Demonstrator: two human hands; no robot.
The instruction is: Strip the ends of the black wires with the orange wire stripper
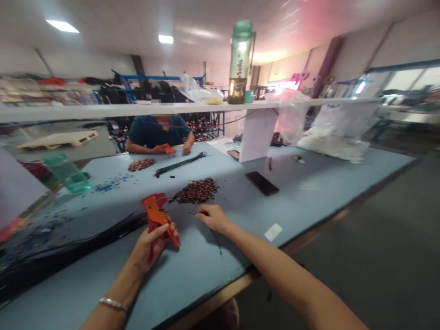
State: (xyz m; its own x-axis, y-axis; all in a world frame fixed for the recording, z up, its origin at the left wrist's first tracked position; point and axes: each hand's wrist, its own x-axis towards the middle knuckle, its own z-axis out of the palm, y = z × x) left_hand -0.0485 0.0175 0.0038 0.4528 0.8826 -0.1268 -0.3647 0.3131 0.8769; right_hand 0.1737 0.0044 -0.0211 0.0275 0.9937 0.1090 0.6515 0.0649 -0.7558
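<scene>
My left hand point(156, 240) is wrapped round the handles of an orange hand tool point(156, 213), whose jaws point up and away. To its right, my right hand point(211, 217) is closed on a thin dark wire point(217, 240); the wire trails down toward the front edge and has a blue tip. Just beyond my hands is a pile of small brown and black pieces point(197, 190). A long bundle of black wires point(85, 243) lies at the left, its far end near the orange tool.
A phone point(262, 183) and a white card point(273, 232) lie right on the blue table point(309, 197). Across it, a person point(160, 135) holds another orange tool. A raised shelf point(192, 109) carries a green bottle point(240, 64). Blue scraps point(112, 183) and a green cup point(67, 173) are left.
</scene>
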